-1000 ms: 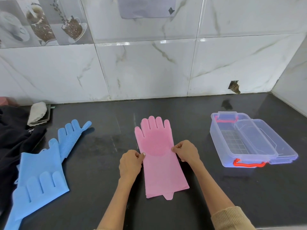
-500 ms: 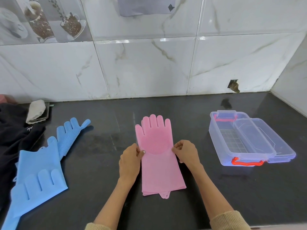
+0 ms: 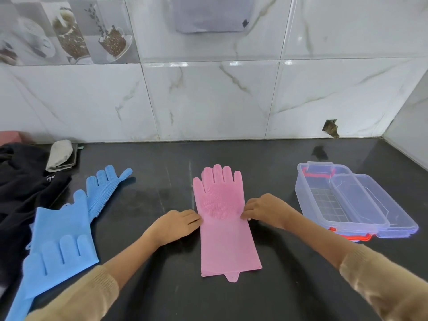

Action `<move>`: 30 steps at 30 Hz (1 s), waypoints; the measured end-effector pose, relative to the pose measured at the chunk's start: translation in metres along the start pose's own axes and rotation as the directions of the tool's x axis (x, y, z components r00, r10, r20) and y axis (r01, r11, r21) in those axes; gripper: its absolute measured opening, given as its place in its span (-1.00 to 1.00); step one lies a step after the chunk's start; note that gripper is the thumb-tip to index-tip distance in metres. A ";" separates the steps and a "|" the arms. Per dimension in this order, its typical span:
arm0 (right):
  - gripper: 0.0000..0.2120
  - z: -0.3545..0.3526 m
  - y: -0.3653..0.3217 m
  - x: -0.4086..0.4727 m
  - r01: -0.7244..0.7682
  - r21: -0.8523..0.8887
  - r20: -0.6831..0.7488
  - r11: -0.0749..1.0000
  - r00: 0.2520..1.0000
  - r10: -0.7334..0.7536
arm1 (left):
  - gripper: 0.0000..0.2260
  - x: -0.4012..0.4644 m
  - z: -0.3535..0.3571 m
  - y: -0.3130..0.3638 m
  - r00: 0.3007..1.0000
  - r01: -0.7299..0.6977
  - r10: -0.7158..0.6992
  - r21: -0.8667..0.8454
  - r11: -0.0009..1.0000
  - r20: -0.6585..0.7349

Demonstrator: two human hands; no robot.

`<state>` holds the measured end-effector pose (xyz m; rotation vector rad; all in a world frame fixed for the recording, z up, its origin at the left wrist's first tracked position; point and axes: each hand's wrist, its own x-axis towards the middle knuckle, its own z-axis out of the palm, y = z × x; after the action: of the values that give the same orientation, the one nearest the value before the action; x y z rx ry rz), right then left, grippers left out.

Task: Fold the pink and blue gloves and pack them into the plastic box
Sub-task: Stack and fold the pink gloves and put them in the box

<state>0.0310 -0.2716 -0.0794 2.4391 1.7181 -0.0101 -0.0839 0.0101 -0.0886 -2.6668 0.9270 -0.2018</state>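
A pink glove pair [image 3: 228, 237] lies flat and stacked at the middle of the black counter, fingers toward the wall, bristled palm up. My left hand [image 3: 172, 225] holds its left edge at the wrist with fingers stretched out. My right hand [image 3: 266, 210] pinches the right edge opposite. One blue glove [image 3: 104, 188] lies at the left, bristles up, and a second blue glove [image 3: 60, 244] overlaps its cuff nearer to me. The clear plastic box [image 3: 308, 202] with red handles stands open at the right, its lid [image 3: 384, 212] leaning across its right side.
A black garment [image 3: 20, 188] is heaped at the far left, touching the blue gloves. A pale cloth [image 3: 59, 154] rests on a small dark tray by the tiled wall. A side wall closes the counter's right corner behind the box.
My left hand's fingers have flattened out along the pink glove's edge. Both hands stay at the glove's wrist, and the glove and box have not shifted on the counter.
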 end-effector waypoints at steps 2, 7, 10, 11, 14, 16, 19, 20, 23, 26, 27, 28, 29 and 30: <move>-0.66 -0.006 0.003 0.003 0.083 -0.050 0.012 0.995 0.997 -0.082 | -0.57 0.004 -0.001 -0.003 0.995 -0.095 0.095 0.043 0.995 -0.017; -0.57 -0.003 0.013 0.008 0.369 -0.341 0.203 0.865 0.927 -0.315 | -0.59 0.012 -0.005 -0.014 0.949 -0.311 0.314 0.089 0.946 -0.013; -0.64 -0.003 0.008 0.008 0.386 -0.329 0.217 0.862 0.919 -0.329 | -0.62 0.013 -0.004 -0.017 0.926 -0.374 0.377 0.101 0.922 -0.006; -0.70 -0.001 0.009 0.006 0.365 -0.316 0.183 0.876 0.929 -0.321 | -0.64 0.013 -0.002 -0.017 0.925 -0.376 0.380 0.110 0.920 -0.017; -0.67 0.001 0.008 0.001 0.316 -0.257 0.165 0.913 0.945 -0.281 | -0.65 0.018 0.004 -0.013 0.939 -0.332 0.340 0.109 0.937 -0.058; -0.66 0.001 0.005 0.002 0.294 -0.214 0.142 0.932 0.953 -0.268 | -0.65 0.019 0.007 -0.011 0.949 -0.296 0.303 0.089 0.951 -0.085; -0.69 0.001 0.008 0.003 0.250 -0.152 0.095 0.956 0.967 -0.238 | -0.67 0.018 0.014 -0.013 0.964 -0.221 0.223 0.030 0.975 -0.144; -0.69 0.002 0.010 0.004 0.230 -0.139 0.072 0.963 0.972 -0.222 | -0.69 0.018 0.016 -0.012 0.972 -0.188 0.184 -0.008 0.982 -0.146; -0.75 0.006 0.010 0.008 0.148 -0.132 0.010 0.980 0.989 -0.148 | -0.82 0.019 0.016 -0.013 0.996 -0.037 0.024 -0.144 0.989 -0.091; -0.74 0.005 0.010 0.020 -0.178 0.225 -0.033 0.958 0.981 0.190 | -0.90 0.028 0.008 -0.010 0.936 0.299 -0.350 -0.437 0.848 -0.040; -0.74 0.003 0.011 0.026 -0.320 0.344 0.013 0.883 0.941 0.337 | -0.86 0.034 0.005 -0.009 0.840 0.481 -0.539 -0.537 0.693 0.056; -0.73 0.000 0.014 0.032 -0.440 0.450 0.087 0.777 0.888 0.452 | -0.85 0.042 0.002 -0.008 0.717 0.629 -0.671 -0.590 0.506 0.189; -0.72 -0.003 0.016 0.038 -0.529 0.546 0.184 0.649 0.832 0.523 | -0.86 0.051 0.000 -0.009 0.600 0.731 -0.731 -0.593 0.337 0.325; -0.70 -0.006 0.017 0.044 -0.585 0.618 0.279 0.526 0.788 0.549 | -0.91 0.059 -0.003 -0.009 0.507 0.803 -0.727 -0.560 0.203 0.464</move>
<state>0.0618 -0.2354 -0.0755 3.3822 0.8517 -0.7517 -0.0333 -0.0205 -0.0811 -3.6020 -0.7222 0.1580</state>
